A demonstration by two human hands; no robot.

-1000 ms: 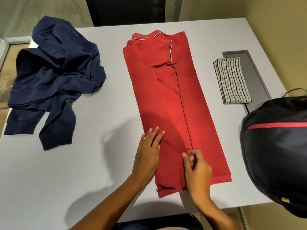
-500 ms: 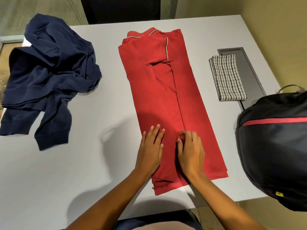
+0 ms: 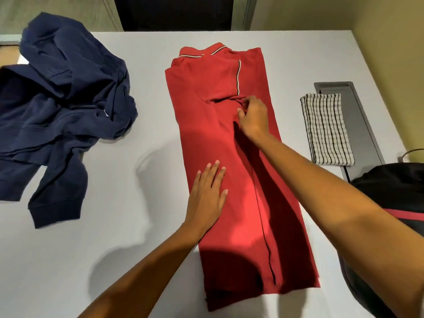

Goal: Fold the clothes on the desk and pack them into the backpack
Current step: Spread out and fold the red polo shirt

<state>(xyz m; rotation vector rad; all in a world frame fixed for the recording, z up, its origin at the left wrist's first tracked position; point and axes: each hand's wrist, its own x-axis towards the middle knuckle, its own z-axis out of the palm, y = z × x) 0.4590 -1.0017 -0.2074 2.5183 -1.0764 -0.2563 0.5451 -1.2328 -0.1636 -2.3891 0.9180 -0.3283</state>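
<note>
Right hand (image 3: 253,119) has moved up from the hem to mid-shirt, fingers curled, pinching a fold of fabric. Red polo shirt (image 3: 206,88): one, folded lengthwise, centre of the white desk (image 3: 137,226). Left hand (image 3: 207,198): flat, fingers slightly spread, pressing the shirt's lower half. Navy sweatshirt (image 3: 68,99): one, crumpled, far left. Checked cloth (image 3: 325,129): one, folded, right. Black backpack (image 3: 390,187): one, right edge.

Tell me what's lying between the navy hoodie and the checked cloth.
The red polo shirt, folded lengthwise, lies there in the head view; the left hand presses flat on it, the right hand pinches its fabric.
</note>
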